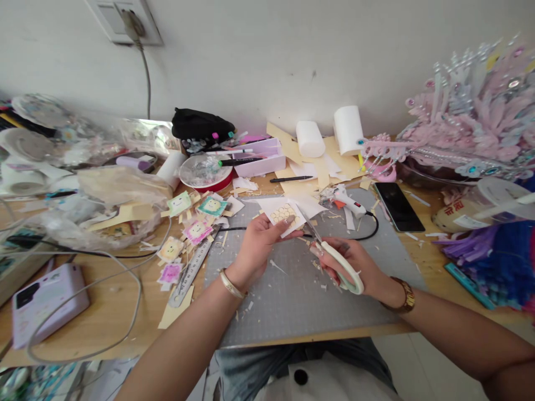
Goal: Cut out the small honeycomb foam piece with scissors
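Between the thumb and fingers of my left hand [261,239] is a white piece of paper [283,214] with small pale yellow rounded shapes on it. My right hand [355,262] grips a pair of scissors [345,267] with cream handles. The blades point up and left, beside the paper's right edge; whether they touch it I cannot tell. Both hands are over a grey cutting mat [276,312] strewn with paper scraps. Left of the mat lie several small coloured squares with drawn faces, among them a teal one [212,205] and a pink one [198,229].
A steel ruler [194,270] lies along the mat's left edge. A white glue gun [349,201] with a black cord and a phone [399,206] lie to the right. Behind are a lilac tray [261,161] and white rolls [310,139]. A cup [480,206] stands far right.
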{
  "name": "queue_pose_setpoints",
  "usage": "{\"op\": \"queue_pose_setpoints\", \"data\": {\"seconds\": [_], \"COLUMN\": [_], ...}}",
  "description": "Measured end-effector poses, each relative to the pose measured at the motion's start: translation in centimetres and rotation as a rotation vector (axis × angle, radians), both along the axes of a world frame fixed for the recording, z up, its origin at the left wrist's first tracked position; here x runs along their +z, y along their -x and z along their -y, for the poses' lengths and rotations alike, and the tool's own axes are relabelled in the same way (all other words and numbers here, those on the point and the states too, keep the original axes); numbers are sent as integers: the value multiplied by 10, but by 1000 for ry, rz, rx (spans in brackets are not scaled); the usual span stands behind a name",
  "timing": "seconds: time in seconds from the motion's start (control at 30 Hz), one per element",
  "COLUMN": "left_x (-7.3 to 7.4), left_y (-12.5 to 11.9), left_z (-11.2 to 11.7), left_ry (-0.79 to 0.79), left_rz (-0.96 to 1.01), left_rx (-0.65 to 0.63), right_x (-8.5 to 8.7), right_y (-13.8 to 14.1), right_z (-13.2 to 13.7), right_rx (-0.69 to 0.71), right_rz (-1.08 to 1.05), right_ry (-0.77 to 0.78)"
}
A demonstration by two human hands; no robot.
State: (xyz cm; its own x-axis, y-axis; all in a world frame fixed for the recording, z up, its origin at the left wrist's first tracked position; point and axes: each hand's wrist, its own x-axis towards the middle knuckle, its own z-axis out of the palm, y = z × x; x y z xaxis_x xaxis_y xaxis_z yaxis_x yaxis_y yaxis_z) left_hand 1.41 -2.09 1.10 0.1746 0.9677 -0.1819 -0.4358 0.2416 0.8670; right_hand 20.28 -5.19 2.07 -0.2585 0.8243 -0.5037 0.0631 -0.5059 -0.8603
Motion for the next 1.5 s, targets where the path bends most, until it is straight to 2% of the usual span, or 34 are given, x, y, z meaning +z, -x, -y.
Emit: {"op": "queue_pose_setpoints", "data": {"seconds": [0.33, 0.53, 0.97, 1.5], "left_x": [-2, -1, 0, 1], "left_y": [-1, -2, -4, -4], "left_z": [0, 1, 3, 4], "left_ry": [-10, 9, -5, 2], "left_rz": [-8, -22, -42, -52], "left_rx": [-3, 26, -50, -58], "right_x": [1, -4, -9, 2], "right_y": [1, -3, -6, -1], "right_z": [-3, -1, -2, -2], "right_rx": [-18, 51, 52, 26], "right_rz": [7, -10, -37, 15], "right_ry": [11, -88, -90, -67]}}
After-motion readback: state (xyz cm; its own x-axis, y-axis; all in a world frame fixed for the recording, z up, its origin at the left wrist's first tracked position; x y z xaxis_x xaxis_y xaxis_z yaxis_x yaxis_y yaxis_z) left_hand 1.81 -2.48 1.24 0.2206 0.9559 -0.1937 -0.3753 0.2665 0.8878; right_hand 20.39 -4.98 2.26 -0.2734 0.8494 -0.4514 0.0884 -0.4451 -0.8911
